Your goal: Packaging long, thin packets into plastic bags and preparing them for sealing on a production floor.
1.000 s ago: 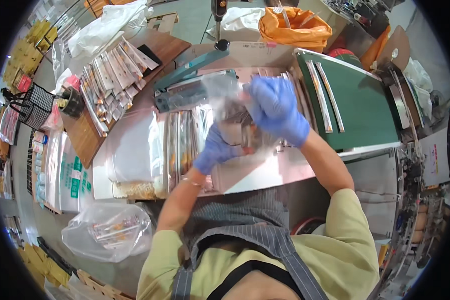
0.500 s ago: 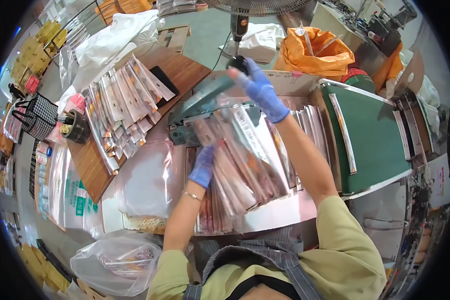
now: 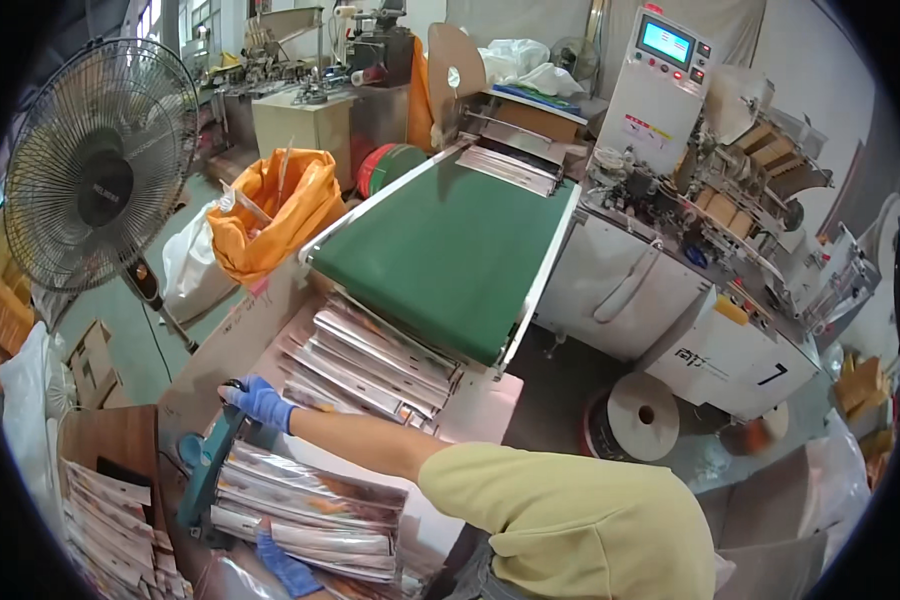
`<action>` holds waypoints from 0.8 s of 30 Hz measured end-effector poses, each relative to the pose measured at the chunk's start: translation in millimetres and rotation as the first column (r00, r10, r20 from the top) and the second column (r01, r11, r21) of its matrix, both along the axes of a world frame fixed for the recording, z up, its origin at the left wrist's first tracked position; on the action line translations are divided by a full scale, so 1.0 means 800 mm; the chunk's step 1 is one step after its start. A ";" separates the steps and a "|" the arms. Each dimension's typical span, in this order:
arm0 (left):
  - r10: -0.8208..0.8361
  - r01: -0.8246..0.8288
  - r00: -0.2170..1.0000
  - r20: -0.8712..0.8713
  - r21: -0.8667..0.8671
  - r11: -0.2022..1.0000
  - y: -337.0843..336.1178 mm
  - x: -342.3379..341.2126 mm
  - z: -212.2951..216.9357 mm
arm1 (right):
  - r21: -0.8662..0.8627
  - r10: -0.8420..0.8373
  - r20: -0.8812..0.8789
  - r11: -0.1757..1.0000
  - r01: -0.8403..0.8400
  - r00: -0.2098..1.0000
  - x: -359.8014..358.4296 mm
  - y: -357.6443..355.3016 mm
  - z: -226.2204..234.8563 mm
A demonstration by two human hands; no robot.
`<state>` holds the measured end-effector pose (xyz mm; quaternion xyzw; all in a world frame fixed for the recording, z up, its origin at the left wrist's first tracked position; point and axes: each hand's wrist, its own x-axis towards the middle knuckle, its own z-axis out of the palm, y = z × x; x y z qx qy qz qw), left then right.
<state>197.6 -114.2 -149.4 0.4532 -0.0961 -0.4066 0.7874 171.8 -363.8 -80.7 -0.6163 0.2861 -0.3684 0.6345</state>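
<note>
Change of view: the head is lifted compared with a second ago; before, the bench was seen from above, now the conveyor and the machines behind it are seen too.
Change of hands: a second ago both gloved hands were held together over the packets; now they are apart, the right one placed on the sealer handle.
Meaning: it is judged that a bundle is being sealed, not sorted.
Left hand: in a blue glove, low at the bundle's near edge; the grip is pressed on the clear bag, but how far the fingers are closed cannot be told.
Heat sealer: teal bar, lying at the left end of the bundle.
Right hand: blue glove, grip closed around the sealer handle.
Clear bag: filled with flat silver packets, lying on the bench.
Orange bag: standing open on the floor, with thin strips sticking out.
Green conveyor: silver packets are piled under its near end.
</note>
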 end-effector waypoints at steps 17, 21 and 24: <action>-0.229 -0.019 0.916 0.329 0.605 0.796 0.175 -0.275 0.034 | 0.610 0.702 -0.337 0.670 -0.422 0.628 -0.393 0.266 -0.037; 0.173 -0.302 0.875 0.453 0.232 0.925 0.202 -0.294 0.087 | 0.330 0.576 -0.118 0.791 -0.515 0.809 -0.368 0.294 0.005; 0.292 -0.563 0.377 0.879 -0.032 0.826 0.305 -0.245 0.174 | 0.005 0.719 0.055 0.694 -0.720 0.693 -0.294 0.341 0.076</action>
